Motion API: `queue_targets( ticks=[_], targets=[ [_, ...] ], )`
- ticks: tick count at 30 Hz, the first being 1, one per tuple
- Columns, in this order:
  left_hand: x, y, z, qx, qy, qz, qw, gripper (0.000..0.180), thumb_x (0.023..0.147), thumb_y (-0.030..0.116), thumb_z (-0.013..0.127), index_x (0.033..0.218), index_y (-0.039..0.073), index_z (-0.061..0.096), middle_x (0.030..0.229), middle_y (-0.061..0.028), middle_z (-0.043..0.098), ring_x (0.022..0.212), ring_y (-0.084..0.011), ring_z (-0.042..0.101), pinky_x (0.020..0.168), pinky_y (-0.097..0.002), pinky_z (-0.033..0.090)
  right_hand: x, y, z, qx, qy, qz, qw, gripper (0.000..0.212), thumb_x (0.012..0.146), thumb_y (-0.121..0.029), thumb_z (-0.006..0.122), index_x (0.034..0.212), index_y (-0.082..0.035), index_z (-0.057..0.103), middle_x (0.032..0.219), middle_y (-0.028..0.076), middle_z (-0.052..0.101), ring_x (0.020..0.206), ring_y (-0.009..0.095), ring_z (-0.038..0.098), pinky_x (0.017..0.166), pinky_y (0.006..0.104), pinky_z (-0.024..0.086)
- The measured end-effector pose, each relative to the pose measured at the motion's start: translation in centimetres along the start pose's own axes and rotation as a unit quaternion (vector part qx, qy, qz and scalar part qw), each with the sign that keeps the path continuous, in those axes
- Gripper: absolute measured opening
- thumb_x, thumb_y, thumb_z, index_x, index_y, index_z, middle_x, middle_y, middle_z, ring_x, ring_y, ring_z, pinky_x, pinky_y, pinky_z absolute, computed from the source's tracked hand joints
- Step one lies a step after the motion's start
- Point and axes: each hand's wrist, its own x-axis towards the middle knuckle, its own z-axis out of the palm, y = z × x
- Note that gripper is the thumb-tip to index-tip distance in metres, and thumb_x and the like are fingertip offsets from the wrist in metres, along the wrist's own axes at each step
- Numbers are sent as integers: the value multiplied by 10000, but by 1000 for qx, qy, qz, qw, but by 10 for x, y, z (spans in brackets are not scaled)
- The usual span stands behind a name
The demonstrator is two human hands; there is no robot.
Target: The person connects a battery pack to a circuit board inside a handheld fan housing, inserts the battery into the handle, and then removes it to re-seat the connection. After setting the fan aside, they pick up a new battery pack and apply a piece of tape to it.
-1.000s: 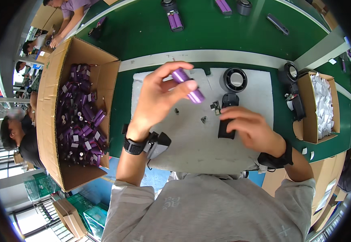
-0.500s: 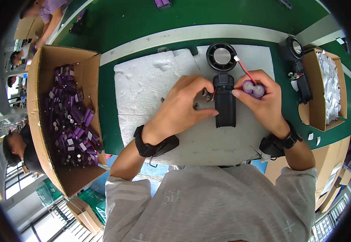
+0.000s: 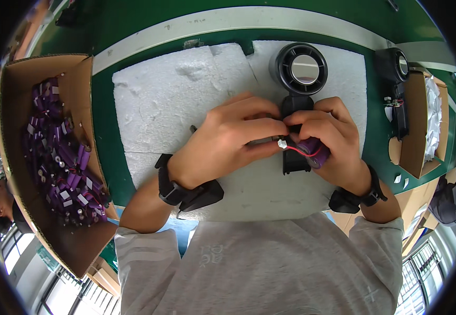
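Note:
On the foam sheet [image 3: 159,105] lies a black handheld fan [image 3: 302,68], its round head pointing away from me and its handle under my fingers. My right hand [image 3: 338,139] is closed around a purple battery pack [image 3: 317,153], with thumb and forefinger bent over the handle. From the pack a red wire runs left to a small white connector [image 3: 282,143], beside the fingertips of my left hand [image 3: 233,128]. Those left fingers are pinched together at the handle's left side. Something dark shows between them, mostly hidden, and I cannot make it out.
At the left stands a cardboard box [image 3: 89,94] with many purple battery packs [image 3: 62,152]. Another black fan [image 3: 395,68] with exposed wires lies at the right, beside a smaller box [image 3: 416,152] of white pieces [image 3: 433,115]. White scraps [image 3: 398,179] lie on the green table [image 3: 128,178].
Both hands have come together over the fan's handle. The battery pack has tilted and moved lower, and its connector has swung from above the pack to the left, near my left fingertips.

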Motion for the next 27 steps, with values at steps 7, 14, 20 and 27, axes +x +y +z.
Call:
queue_targets(
  ticks=[7,14,20,27],
  targets=[
    [-5,2,-4,-56,-20,-65,996,305,613,-94,754,877,44,690,958,-80,637,777,-214,646,625,-283,530,1,1,1,-11,-8,6,1000,305,571,12,746,820,-80,595,882,28,695,745,244,524,601,303,459],
    [-6,-4,0,-65,44,-41,996,355,621,-166,675,889,63,715,928,-80,630,763,-197,643,600,-264,512,2,-2,-2,-22,-18,9,1000,317,553,14,752,823,-83,616,830,9,689,738,232,527,582,295,455],
    [-12,-1,-1,-32,29,-55,998,386,615,-183,654,889,77,732,958,-97,622,753,-183,638,589,-268,504,2,-2,-1,-43,-25,-4,999,332,540,11,749,834,-87,627,814,5,682,738,232,527,578,298,453],
    [-9,9,7,-117,42,-44,991,386,622,-164,675,940,52,710,964,-87,613,739,-157,627,574,-251,489,3,-5,0,-54,-30,3,998,346,522,-1,747,835,-91,628,779,10,663,733,234,523,564,302,451]
  ],
)
